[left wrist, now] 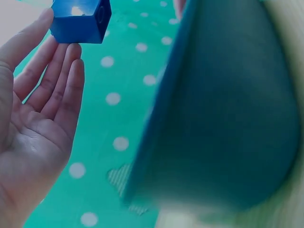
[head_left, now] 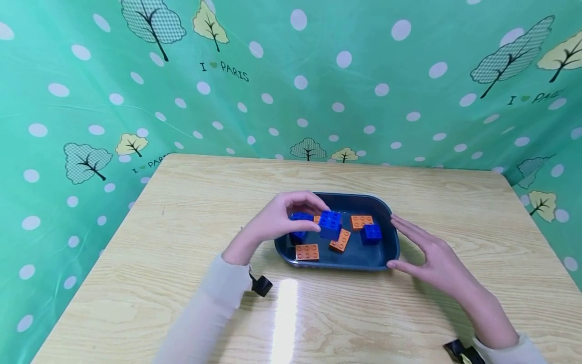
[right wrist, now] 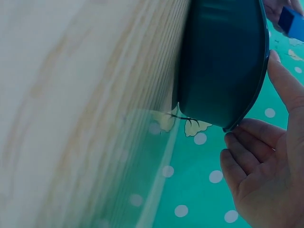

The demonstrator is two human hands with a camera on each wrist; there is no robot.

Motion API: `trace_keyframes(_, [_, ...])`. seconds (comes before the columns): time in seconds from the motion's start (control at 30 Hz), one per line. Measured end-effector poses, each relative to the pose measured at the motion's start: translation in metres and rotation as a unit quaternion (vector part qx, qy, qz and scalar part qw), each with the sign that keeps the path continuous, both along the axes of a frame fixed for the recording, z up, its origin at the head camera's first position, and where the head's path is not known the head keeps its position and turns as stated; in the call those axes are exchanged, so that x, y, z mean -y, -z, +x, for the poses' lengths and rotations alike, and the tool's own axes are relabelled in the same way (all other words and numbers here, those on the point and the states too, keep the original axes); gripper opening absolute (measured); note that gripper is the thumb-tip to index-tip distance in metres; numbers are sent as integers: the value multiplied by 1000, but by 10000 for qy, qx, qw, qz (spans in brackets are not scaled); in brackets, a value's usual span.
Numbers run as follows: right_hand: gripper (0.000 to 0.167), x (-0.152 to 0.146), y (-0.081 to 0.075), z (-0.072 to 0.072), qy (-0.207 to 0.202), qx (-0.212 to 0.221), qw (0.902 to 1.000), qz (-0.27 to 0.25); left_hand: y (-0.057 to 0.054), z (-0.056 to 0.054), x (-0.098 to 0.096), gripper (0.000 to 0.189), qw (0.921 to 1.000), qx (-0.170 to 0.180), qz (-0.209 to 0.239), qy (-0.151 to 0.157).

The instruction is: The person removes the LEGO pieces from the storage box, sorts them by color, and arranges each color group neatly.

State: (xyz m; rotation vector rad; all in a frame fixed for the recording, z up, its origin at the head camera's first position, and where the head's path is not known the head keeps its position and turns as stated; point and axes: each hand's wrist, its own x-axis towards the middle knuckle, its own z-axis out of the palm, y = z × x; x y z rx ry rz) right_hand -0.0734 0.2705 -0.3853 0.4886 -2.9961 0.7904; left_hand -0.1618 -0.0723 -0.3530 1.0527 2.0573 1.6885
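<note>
My left hand (head_left: 282,217) pinches a blue toy building brick (head_left: 330,224) between thumb and fingertips, held up over a dark blue oval-cornered tray (head_left: 354,260). The left wrist view shows this blue brick (left wrist: 80,21) at the fingertips, above rim height. My right hand (head_left: 434,258) rests at the tray's right end, fingers and thumb extended along the rim; the right wrist view shows fingertips right at the tray's edge (right wrist: 228,61). Inside lie orange bricks, among them one at front left (head_left: 307,252) and one at back right (head_left: 361,222), plus a blue brick (head_left: 371,234) on the right.
The tray stands on a light wood-grain table (head_left: 182,242). A green polka-dot cloth (head_left: 273,101) with tree prints hangs behind and at the sides. Small black devices sit at both wrists, one by the left sleeve (head_left: 261,285).
</note>
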Motion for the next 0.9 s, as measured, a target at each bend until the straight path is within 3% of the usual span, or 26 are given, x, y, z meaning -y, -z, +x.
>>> trace_keyframes(0.2, [88, 1, -1, 0, -1, -16, 10000, -1, -9, -10, 32, 34, 9984, 38, 138, -554])
trace_keyframes(0.33, [89, 1, -1, 1, 12, 17, 10000, 16, -8, -17, 54, 37, 9953, 84, 452, -858])
trace_keyframes(0.6, [88, 0, 1, 1, -24, -56, 10000, -69, 3, -30, 92, 33, 9857, 167, 778, -1484])
trace_keyframes(0.73, [88, 0, 1, 1, -40, -7, 10000, -85, 12, -36, 108, 33, 9789, 274, 708, -1895])
trace_keyframes(0.9, [88, 0, 2, 2, -29, -20, 9999, -96, 22, -46, 122, 34, 9738, 415, 551, -2168])
